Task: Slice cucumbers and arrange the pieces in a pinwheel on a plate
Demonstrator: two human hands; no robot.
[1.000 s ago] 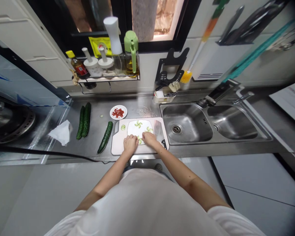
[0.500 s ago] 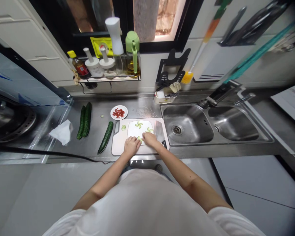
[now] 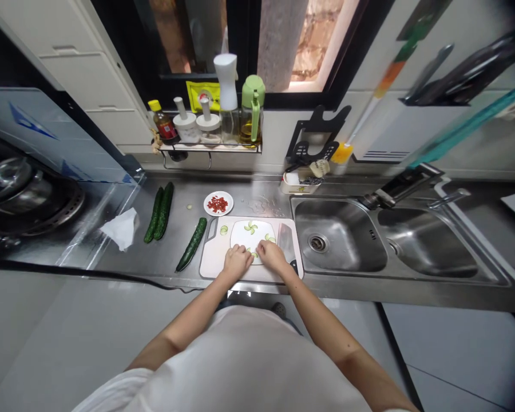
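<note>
My left hand (image 3: 237,261) rests at the lower left of a white plate (image 3: 240,233), fingers curled together, its tips beside thin cucumber slices (image 3: 253,255). Across from it, my right hand (image 3: 270,255) is closed in a pinch over the same slices; whatever either hand holds is hidden. Farther up the plate, cucumber slices form a pinwheel (image 3: 251,228), and a second group (image 3: 269,237) lies at its right side. The plate stands on a pale cutting board (image 3: 212,266). A few slices (image 3: 224,230) are stacked on the board's left, and a knife (image 3: 286,243) lies on its right.
Left of the board lie a cucumber (image 3: 191,245) and two more cucumbers (image 3: 159,212), then a white cloth (image 3: 122,228). A small dish of chopped red pieces (image 3: 218,203) is behind the board. To the right is a double sink (image 3: 339,229); a condiment rack (image 3: 210,147) hangs above.
The camera view has shifted, so the counter appears lower and farther right. My right hand has drawn slightly back from the slices; my left hand stays at the plate's lower edge.
</note>
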